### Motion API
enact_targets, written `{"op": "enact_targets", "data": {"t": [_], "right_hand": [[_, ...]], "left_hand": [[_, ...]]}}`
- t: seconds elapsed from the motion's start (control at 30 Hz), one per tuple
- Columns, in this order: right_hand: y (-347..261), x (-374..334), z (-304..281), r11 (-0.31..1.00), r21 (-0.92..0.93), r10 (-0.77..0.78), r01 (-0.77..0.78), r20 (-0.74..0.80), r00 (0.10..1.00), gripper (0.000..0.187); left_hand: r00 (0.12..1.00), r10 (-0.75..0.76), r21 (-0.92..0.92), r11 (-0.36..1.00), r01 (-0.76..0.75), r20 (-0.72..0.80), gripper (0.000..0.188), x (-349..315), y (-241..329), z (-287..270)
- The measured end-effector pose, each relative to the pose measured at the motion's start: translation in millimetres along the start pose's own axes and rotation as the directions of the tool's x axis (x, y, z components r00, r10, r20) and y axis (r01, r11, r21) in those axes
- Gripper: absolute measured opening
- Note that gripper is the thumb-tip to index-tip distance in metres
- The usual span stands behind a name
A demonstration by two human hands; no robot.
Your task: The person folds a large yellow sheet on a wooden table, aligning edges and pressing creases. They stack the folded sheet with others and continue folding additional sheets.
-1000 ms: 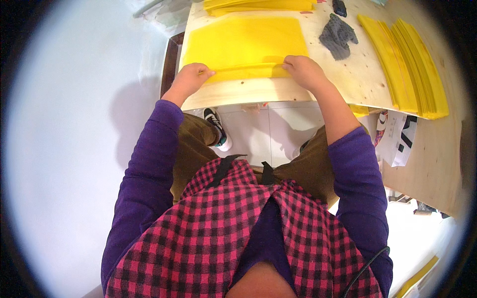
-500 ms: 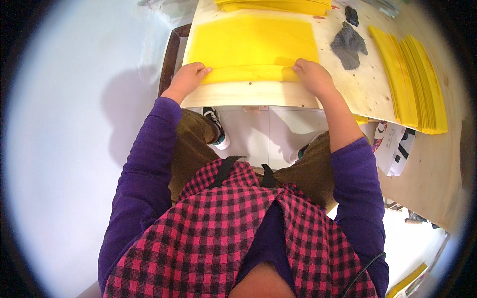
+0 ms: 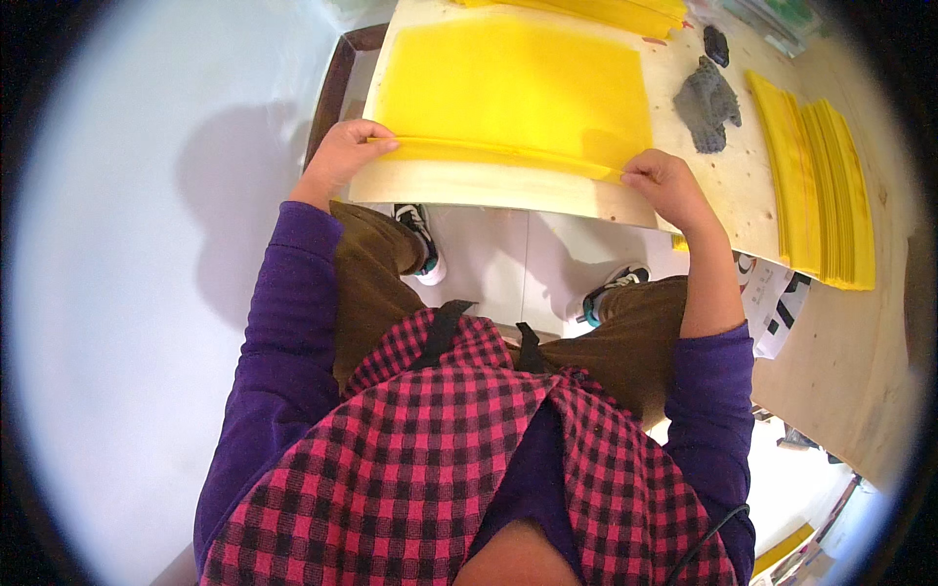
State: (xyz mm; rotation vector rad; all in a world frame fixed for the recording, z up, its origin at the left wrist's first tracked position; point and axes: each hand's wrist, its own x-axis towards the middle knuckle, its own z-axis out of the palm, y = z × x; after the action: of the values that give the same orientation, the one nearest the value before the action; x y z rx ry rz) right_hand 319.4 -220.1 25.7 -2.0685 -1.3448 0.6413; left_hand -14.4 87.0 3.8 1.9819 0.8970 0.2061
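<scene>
Both hands pinch the near edge of a yellow sheet (image 3: 513,83) that lies flat on the pale plywood tabletop (image 3: 489,186). The left hand (image 3: 344,156) has its grip closed on the sheet's near left corner, fingers curled over the folded-up edge. The right hand (image 3: 662,181) has its grip closed on the near right corner, thumb and fingertips pressed together on the same edge. Between them the near edge is raised into a narrow fold running parallel to the tabletop's front rim, just inside it.

A grey crumpled cloth (image 3: 705,96) sits just beside the sheet's right side, apart from it. Farther right, a stack of yellow sheets (image 3: 816,186) lies along the tabletop. More yellow sheets (image 3: 606,10) lie at the far edge.

The forearms come up from below, wide apart, in purple sleeves; the person stands close against the front rim. To the left is a pale floor (image 3: 147,244).
</scene>
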Motion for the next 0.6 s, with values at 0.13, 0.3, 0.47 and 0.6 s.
{"op": "enact_targets", "data": {"t": [0.13, 0.3, 0.47, 0.6], "right_hand": [[6.0, -3.8, 3.1, 0.998, 0.069, 0.001, -0.002, 0.014, 1.0, 0.012], [11.0, -3.6, 3.8, 0.991, 0.132, -0.03, 0.027, 0.022, 0.999, 0.01], [13.5, -1.5, 4.1, 0.991, 0.13, -0.04, 0.034, 0.047, 0.998, 0.008], [11.0, -2.6, 2.8, 0.993, 0.118, -0.025, 0.019, 0.051, 0.998, 0.008]], "left_hand": [[0.992, 0.107, -0.07, 0.992, -0.103, 0.066, 0.013, -1.0, -7.0, -3.2], [0.981, 0.166, -0.117, 0.981, -0.154, 0.101, 0.012, -4.5, -9.4, -4.4], [0.968, 0.209, -0.131, 0.973, -0.192, 0.136, 0.011, -4.6, -11.5, -5.0], [0.971, 0.2, -0.163, 0.97, -0.178, 0.132, 0.01, -4.2, -13.6, -3.9]]}}
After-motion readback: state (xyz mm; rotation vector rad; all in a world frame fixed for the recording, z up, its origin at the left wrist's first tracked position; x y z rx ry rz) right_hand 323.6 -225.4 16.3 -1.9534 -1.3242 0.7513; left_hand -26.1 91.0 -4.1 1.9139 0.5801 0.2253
